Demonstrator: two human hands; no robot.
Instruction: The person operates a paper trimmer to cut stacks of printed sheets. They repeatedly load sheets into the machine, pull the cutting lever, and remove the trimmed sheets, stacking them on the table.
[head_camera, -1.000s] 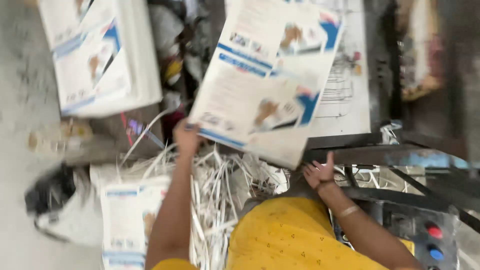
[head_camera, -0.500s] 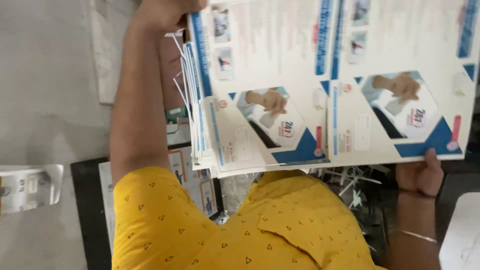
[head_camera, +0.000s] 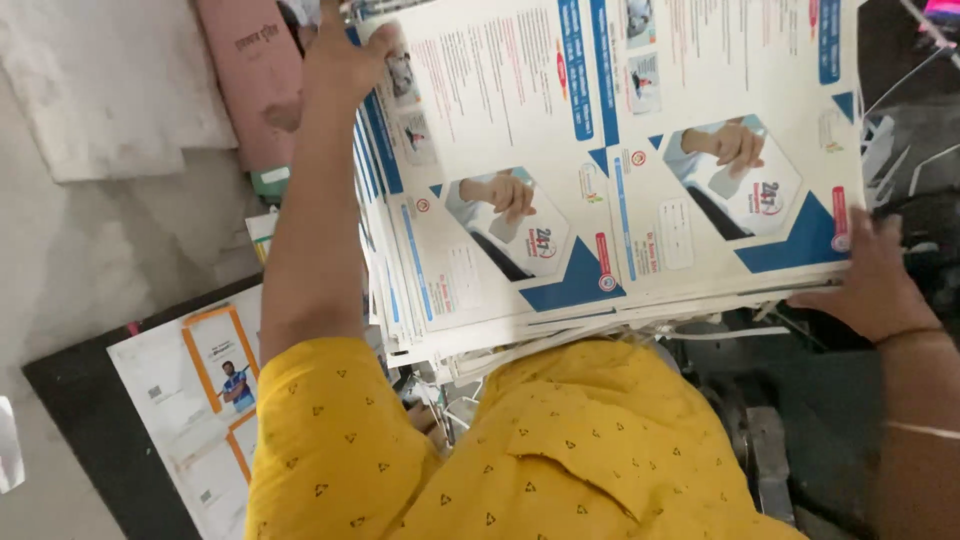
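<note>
**Two Hands, One Big Stack of Paper**

Between the two hands sat a thick stack of printed sheets (head_camera: 600, 170). It was held up in front of the person's chest, above the yellow shirt (head_camera: 520, 450) with tiny triangles on it. The top sheet was white with blue shapes and small photos of a hand.

On one side, the left hand (head_camera: 345, 60) gripped the far corner of the stack. Its fingers curled over the edge of the paper and pinched it. The arm ran straight down from that grip toward the shirt. On the other side, the right hand (head_camera: 870, 280) held the near corner. Its fingers were spread a little and pressed against the side and bottom of the pile. The thumb may have been tucked under the paper, but it was hard to see.

The edges of the sheets near the left-hand grip were fanned out, so many blue and white layers showed. Under the stack, close to the shirt, some loose sheets stuck out.

Out past the left arm, away from the stack, a white sheet with orange frames (head_camera: 200, 390) lay on a dark board (head_camera: 90, 420). Up beyond the left hand lay a pink booklet (head_camera: 255, 70). Below the right hand was a dark metal machine part (head_camera: 760, 450).
</note>
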